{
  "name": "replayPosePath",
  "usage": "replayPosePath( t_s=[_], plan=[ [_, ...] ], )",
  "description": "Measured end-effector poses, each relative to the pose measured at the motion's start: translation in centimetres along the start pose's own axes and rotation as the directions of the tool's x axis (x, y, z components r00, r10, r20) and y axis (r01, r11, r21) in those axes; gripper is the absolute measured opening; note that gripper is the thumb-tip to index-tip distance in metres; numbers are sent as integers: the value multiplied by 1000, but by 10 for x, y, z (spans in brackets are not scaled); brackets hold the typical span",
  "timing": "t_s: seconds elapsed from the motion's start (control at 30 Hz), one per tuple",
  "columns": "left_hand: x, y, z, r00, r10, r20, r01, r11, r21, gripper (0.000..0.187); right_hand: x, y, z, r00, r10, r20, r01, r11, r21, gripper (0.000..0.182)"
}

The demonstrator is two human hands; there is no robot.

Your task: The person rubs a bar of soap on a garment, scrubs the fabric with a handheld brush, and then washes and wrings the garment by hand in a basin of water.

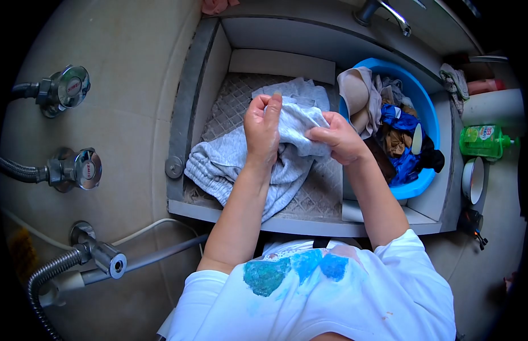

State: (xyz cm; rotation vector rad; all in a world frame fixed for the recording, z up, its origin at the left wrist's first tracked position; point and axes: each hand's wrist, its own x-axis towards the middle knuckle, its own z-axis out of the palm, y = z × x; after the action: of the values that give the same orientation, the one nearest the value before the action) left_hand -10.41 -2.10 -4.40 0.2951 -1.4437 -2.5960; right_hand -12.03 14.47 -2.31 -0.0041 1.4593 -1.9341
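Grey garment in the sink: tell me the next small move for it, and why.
Probably rub the bunched fold of the grey garment between the left hand and the right hand: both grip it, close together, while the rest lies slack on the textured sink floor.

garment (284, 176) in sink (235, 96) | basin (427, 108) right of garment | bottle (482, 142) right of basin

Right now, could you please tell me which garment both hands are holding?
The light grey garment, partly in the sink; the bright blue garment lies in the basin, untouched.
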Motion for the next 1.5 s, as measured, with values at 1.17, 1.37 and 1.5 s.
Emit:
replayPosePath(
  t_s=[1.17, 1.37, 1.5],
  plan=[
    [9, -82, -75, 865, 103, 491, -311, 879, 363, 31, 23, 30, 119, 407, -821, 400, 657, -42, -753, 18],
    [-2, -4, -4, 929, -368, -16, 359, 913, -192, 38, 89, -21, 60, 391, -919, 49, 443, 141, -885, 12],
    [-8, -3, -24, 931, -363, 45, 364, 911, -192, 39, 32, 30, 122, 383, -854, 353, 685, 6, -729, 12]
  ],
)
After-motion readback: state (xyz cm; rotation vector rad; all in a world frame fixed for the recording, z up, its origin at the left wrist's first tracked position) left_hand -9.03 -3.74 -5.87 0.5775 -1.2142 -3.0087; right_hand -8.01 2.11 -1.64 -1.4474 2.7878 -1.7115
